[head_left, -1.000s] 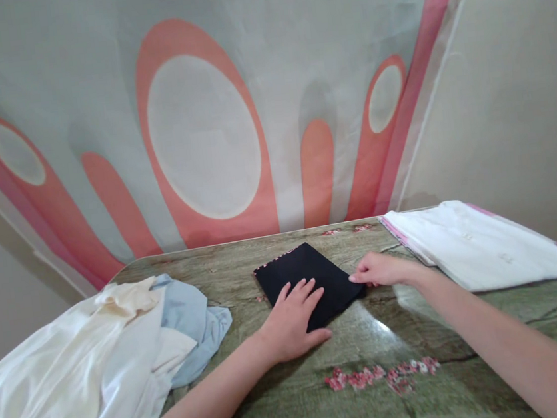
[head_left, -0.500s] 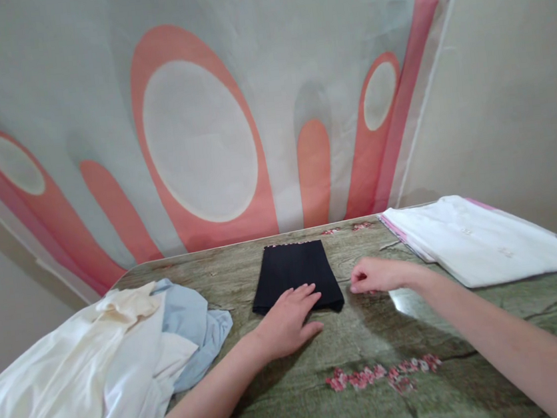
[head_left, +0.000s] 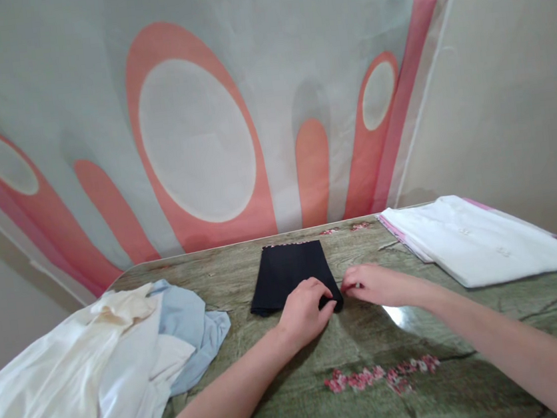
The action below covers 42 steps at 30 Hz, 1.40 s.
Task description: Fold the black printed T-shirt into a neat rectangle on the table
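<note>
A folded black cloth [head_left: 288,271] lies flat on the green wood-grain table [head_left: 454,336], near its far edge. My left hand [head_left: 305,313] rests on the cloth's near right corner with its fingers curled round the edge. My right hand [head_left: 375,285] is beside that same corner, fingers pinched together at the cloth's edge. Both forearms reach in from the bottom of the view.
A heap of white and pale blue garments [head_left: 99,363] covers the table's left side. A folded white cloth [head_left: 478,240] lies on a pink-edged sheet at the right. A pink flower print [head_left: 378,375] marks the tabletop near me. A patterned wall hanging [head_left: 199,131] stands behind.
The black cloth has been turned from a slant to square with the table edge. My left hand went from flat on it to curled at its corner. My right hand moved left to the same corner.
</note>
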{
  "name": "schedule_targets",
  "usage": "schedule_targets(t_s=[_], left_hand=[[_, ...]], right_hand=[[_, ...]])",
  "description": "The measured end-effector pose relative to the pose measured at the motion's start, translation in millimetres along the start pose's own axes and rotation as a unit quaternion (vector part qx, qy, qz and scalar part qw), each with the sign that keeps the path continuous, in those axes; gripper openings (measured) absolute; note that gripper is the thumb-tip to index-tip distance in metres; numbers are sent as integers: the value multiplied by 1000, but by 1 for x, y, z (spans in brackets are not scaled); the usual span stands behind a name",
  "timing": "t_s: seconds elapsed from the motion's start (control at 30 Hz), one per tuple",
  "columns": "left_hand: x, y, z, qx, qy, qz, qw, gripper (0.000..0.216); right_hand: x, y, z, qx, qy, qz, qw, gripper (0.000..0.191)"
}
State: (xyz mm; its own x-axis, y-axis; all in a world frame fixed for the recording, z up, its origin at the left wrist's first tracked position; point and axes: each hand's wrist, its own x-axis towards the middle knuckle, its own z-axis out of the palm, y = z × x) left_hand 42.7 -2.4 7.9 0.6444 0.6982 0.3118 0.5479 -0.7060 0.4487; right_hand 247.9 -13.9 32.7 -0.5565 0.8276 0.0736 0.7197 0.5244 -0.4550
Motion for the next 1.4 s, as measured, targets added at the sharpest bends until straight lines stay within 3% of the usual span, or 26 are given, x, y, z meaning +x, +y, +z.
schedule_targets(t_s=[0.17,0.27,0.43,0.83,1.1,1.23,1.4], left_hand=[[3,-8,1,-68,49,-56,995,8],[5,-11,1,-115,83,-105,984,10],[6,-13,1,-176,96,-132,971,11],[-4,-5,8,-128,70,-17,989,11],[10,-26,0,-198,172,-132,956,15],[8,-29,3,-204,159,-126,958,14],[4,-23,5,-181,142,-102,968,12]], right_hand=[[-7,-2,38,40,139,69,987,20],[-9,1,47,58,175,84,979,19],[-9,2,55,56,174,78,980,22],[-11,-17,60,14,227,22,974,20],[-8,-20,66,-13,211,5,977,21],[-3,-23,61,-56,191,21,980,18],[8,-37,57,-211,156,20,965,10]])
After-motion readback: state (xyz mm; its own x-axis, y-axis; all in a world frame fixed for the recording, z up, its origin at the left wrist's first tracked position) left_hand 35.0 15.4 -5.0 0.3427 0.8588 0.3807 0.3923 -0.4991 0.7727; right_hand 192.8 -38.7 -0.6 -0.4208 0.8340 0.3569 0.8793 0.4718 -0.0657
